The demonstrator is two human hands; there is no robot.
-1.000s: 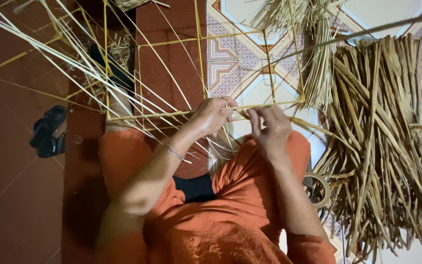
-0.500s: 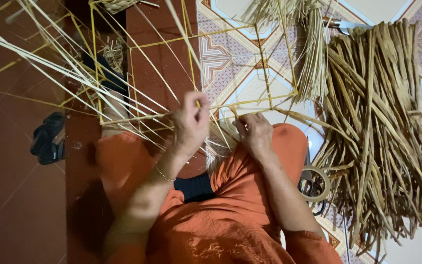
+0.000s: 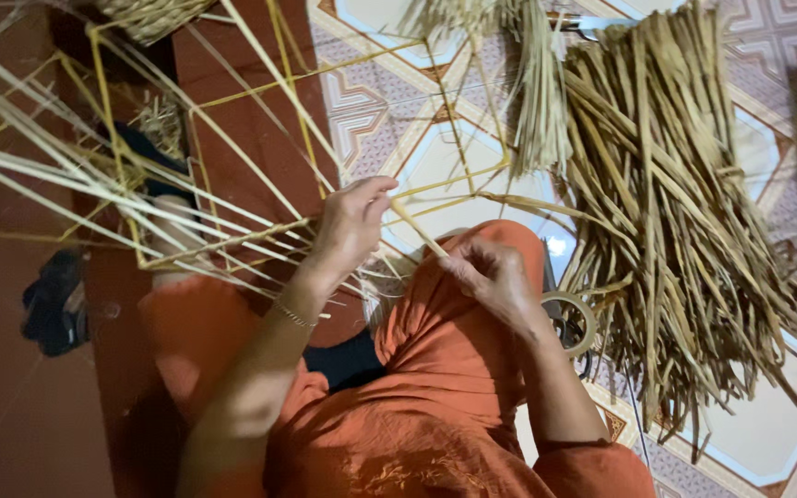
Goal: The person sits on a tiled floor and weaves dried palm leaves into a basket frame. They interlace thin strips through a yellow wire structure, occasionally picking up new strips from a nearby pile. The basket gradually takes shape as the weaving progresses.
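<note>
Head view, left hand (image 3: 350, 224) grip pinching wire frame (image 3: 232, 242), right hand (image 3: 491, 274) grip pinching straw strip (image 3: 417, 231).

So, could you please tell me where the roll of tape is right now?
In the head view, the tan ring-shaped roll of tape lies on the tiled floor, just right of the right hand, at the lower edge of the pile of dried straw strips.

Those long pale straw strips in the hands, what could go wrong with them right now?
The long pale straw strips fan out loose past the thin yellow wire frame, so they could slip out of order. The left hand and right hand pinch one thin strip; pulled hard, it might snap or scrape a finger. The roll of tape sits beside the big heap of dry leaf strips and may get buried.
</note>
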